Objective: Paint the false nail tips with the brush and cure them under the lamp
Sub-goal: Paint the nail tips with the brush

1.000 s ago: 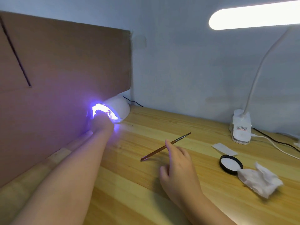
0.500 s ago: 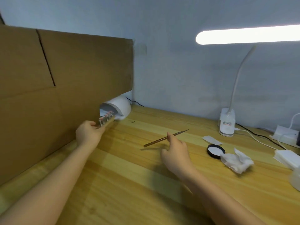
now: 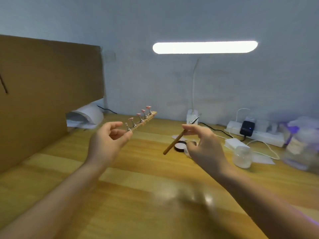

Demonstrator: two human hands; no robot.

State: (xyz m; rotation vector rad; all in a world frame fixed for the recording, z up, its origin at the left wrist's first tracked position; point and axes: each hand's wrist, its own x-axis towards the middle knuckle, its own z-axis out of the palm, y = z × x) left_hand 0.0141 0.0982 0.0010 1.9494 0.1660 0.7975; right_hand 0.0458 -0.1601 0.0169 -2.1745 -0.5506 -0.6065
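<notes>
left hand (image 3: 107, 144): I pinch the nail-tip holder strip (image 3: 142, 122) by its near end, right of the curing lamp (image 3: 86, 114), tips up and unsmeared | right hand (image 3: 204, 145): fingertips pinch brush (image 3: 179, 136) mid-handle, bristles toward strip, probably for painting

We see a honey-yellow striped wooden desk (image 3: 141, 173). Left of it stands plain brown cardboard (image 3: 48, 87); beside the cardboard sits a white curing lamp (image 3: 88, 114). The nail tips (image 3: 139, 114) are pink on silver stands along a tan wooden strip (image 3: 146, 119). The brush (image 3: 174, 144) handle is brown, and a black-rimmed dish (image 3: 179, 146) with a white centre sits behind the brush.
</notes>
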